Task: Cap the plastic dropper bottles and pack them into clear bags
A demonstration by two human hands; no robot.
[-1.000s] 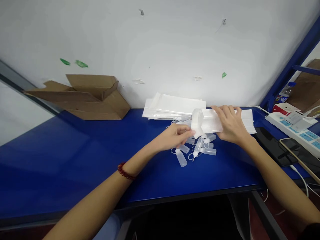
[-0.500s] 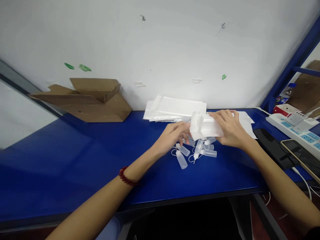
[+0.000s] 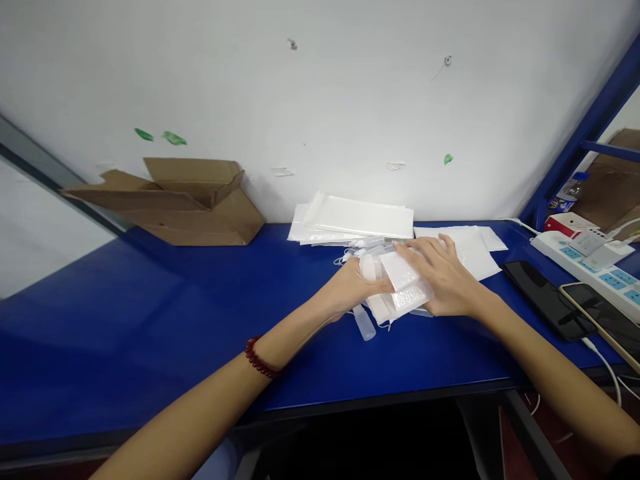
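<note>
Both hands meet over a small white plastic bag at the middle of the blue table. My left hand grips the bag's left end, fingers curled on it. My right hand holds the bag's right side, fingers closed over its top. The bag lies tilted above a pile of small clear dropper bottles; one bottle sticks out below my left hand, the others are mostly hidden.
A stack of white bags lies against the wall, with more flat bags to its right. An open cardboard box sits at the back left. Two phones and a power strip lie at the right.
My right hand brought the bag down and toward me over the bottles. My left hand left the bottles and took hold of the bag's left end.
</note>
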